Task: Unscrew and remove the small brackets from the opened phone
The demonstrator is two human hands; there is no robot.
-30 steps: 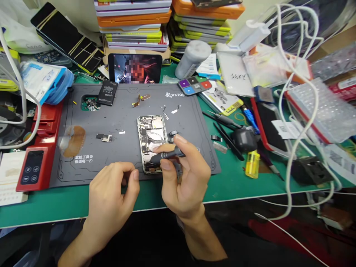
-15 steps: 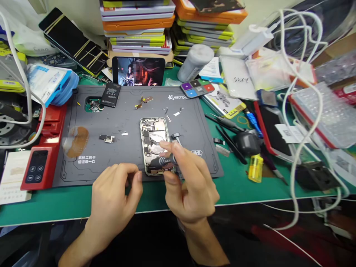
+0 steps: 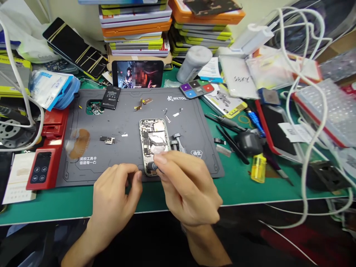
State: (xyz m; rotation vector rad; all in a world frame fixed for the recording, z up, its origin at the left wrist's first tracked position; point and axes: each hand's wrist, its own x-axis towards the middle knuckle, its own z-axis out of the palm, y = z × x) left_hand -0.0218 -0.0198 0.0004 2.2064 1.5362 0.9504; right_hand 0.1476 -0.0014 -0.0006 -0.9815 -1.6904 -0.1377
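Observation:
An opened phone (image 3: 158, 147) lies on the grey mat (image 3: 125, 111), its board and inner parts bare. Over its lower end, my right hand (image 3: 191, 185) is closed with thumb and fingertips on a dark screwdriver (image 3: 151, 166); much of the tool is hidden by the fingers. My left hand (image 3: 116, 193) rests at the mat's front edge, left of the phone, fingers curled in. Whatever it may hold is hidden. Small dark tool ends (image 3: 175, 137) lie right of the phone, partly behind my right hand. A small metal part (image 3: 107, 139) lies left of it.
A black battery (image 3: 111, 97) and a gold flex cable (image 3: 143, 104) lie farther back on the mat. A propped phone (image 3: 122, 76) plays video. A red device (image 3: 43, 167) stands left; tweezers (image 3: 232, 144), a yellow lighter (image 3: 258, 168) and white cables (image 3: 303, 185) are right.
My right hand has turned, its fingers closing in over the screwdriver, so less of the handle shows. My left hand is almost still. The camera view has shifted slightly.

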